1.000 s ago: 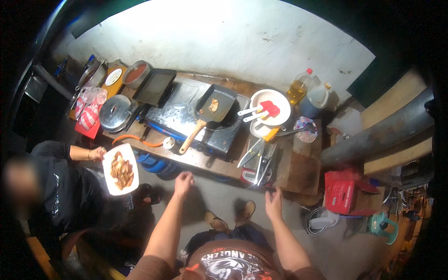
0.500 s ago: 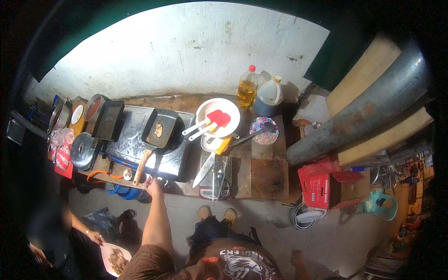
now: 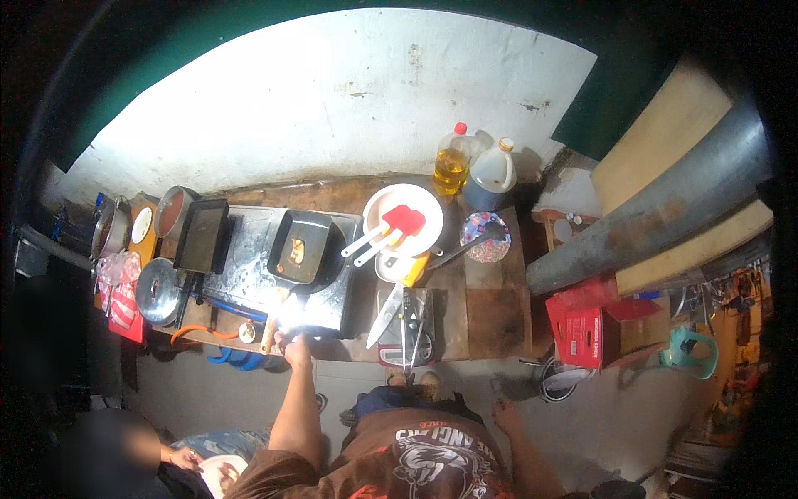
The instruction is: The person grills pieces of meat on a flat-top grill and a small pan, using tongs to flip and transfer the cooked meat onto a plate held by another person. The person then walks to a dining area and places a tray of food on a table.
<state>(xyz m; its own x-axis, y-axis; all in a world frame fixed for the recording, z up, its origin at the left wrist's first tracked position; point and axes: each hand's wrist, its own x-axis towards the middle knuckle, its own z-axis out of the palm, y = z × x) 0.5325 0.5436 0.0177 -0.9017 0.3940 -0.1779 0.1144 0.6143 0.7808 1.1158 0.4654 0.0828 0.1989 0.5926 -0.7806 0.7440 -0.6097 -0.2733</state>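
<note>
My left hand (image 3: 295,353) is at the front edge of the silver gas stove (image 3: 342,303), its fingers closed at a control knob that they mostly hide. Just left of it, the wooden handle (image 3: 270,331) of a square black frying pan (image 3: 314,241) juts over the stove's front. The pan sits on the right burner with a small browned piece of food (image 3: 297,252) in it. My right hand (image 3: 503,413) hangs low at my side, away from the table; its fingers are too small to make out.
Right of the stove, a white bowl (image 3: 376,200) carries red spatulas (image 3: 405,219). A knife (image 3: 385,318) and tongs lie over a kitchen scale (image 3: 422,353). Oil bottles (image 3: 451,170) stand behind. A red box (image 3: 582,337) is on the right; a person (image 3: 179,456) with a pale plate is low left.
The scene has shifted slightly right and down. My left hand stays at the stove's front, where a bright glare now shows. The other person and their plate have shifted right and lower.
</note>
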